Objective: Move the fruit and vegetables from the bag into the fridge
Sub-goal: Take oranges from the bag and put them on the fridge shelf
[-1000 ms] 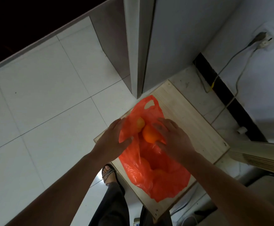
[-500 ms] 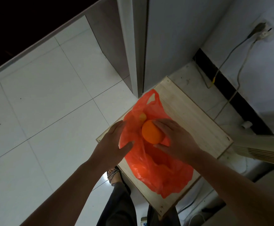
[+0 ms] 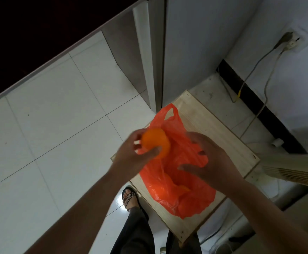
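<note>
An orange plastic bag (image 3: 169,182) lies open on a low wooden stand (image 3: 215,125). My left hand (image 3: 131,156) grips a round orange (image 3: 155,143) just above the bag's left edge, thumb under it and fingers behind it. My right hand (image 3: 212,160) rests over the bag's mouth with its fingers loosely bent and no fruit in it. More orange fruit (image 3: 183,188) shows dimly through the plastic lower in the bag. The grey fridge (image 3: 195,52) stands right behind the stand, its doors closed.
White floor tiles (image 3: 58,116) spread to the left. My foot in a sandal (image 3: 129,197) stands beside the stand. Cables (image 3: 259,74) run down the right wall from a socket (image 3: 288,43). A pale slatted appliance (image 3: 292,167) sits at the right.
The orange came out of the bag in my right hand and passed to my left hand, which let go of the bag's edge. My right hand now rests over the bag.
</note>
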{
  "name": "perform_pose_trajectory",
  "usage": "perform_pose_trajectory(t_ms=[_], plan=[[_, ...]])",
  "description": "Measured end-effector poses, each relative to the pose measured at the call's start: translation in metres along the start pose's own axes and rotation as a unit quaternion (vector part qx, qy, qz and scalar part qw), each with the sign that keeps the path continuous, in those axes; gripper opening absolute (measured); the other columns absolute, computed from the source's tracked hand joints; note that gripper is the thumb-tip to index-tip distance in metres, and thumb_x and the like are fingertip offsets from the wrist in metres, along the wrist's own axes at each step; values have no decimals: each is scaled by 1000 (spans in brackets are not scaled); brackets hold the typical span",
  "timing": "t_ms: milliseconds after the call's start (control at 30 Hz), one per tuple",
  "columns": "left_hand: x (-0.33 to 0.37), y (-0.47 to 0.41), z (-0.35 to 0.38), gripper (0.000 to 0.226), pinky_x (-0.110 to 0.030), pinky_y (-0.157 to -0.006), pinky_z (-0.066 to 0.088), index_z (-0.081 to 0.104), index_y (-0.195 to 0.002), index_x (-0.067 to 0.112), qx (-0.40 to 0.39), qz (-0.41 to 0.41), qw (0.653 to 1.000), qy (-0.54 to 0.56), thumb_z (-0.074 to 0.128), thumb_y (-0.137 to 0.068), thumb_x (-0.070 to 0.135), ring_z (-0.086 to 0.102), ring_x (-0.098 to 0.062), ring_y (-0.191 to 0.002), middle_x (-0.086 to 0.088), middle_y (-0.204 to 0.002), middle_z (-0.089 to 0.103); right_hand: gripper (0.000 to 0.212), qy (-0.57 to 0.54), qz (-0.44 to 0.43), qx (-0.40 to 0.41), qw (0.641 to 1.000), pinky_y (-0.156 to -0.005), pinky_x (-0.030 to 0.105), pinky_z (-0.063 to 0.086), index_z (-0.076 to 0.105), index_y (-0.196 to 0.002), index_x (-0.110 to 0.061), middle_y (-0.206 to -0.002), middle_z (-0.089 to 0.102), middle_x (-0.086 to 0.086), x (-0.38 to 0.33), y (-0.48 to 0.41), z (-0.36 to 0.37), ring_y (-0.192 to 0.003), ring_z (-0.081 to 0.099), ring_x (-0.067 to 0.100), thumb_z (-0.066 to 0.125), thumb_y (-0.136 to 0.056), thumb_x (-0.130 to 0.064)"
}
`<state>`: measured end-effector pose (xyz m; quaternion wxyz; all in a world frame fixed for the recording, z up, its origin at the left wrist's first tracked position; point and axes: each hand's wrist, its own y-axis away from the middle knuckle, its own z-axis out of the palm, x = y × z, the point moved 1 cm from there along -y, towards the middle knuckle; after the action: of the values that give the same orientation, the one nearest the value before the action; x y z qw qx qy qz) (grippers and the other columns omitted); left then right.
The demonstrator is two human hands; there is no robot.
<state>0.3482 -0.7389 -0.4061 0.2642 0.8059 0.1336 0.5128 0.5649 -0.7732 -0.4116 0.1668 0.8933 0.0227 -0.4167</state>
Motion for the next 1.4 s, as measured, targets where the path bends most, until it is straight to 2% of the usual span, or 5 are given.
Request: perform_pose_trajectory(t_ms=[133,567,833,1233,1400], plan=[[-30,-4,-34,71,-25,-75,39,44,-130,29,119,-39,983,-134,79,-69,31,49,-15,-101,0,-126,43,69,22,11,-30,999,-100,41,44,36,-137,-31,-136,46,-9,4,-19,1,-121,46,10,64,-78,-52],[-53,-22,-5,78,-40,-91,48,31,-140,34,24,-36,971,-236,71,-73,43,45,-29,-118,-3,-137,32,59,22,52,-49,997,-96,35,43,44,-131,-25,-125,52,-5,13,-29,16,-113,50,13,68,-78,-35],[-56,-39,-6,78,-35,-88,47,33,-140,30,10,-25,970,-240,73,-74,42,45,-29,-118,-6,-138,32,63,25,62,-58,996,-101,36,42,41,-134,-31,-135,48,-9,15,-28,24,-122,46,10,69,-79,-38],[-56,-13,-6,77,-32,-86,47,35,-138,31,2,27,976,-217,76,-73,39,43,-22,-117,-1,-138,34,57,16,70,-25,997,-88,9,34,43,-131,-34,-126,45,-22,19,14,15,-109,44,-3,67,-80,-38],[-58,41,-14,77,-39,-86,54,41,-129,40,-13,37,990,-136,73,-60,54,44,-15,-117,12,-128,37,56,-5,78,-38,996,-90,20,35,42,-132,-33,-124,41,-22,17,20,18,-110,41,-3,66,-81,-38]])
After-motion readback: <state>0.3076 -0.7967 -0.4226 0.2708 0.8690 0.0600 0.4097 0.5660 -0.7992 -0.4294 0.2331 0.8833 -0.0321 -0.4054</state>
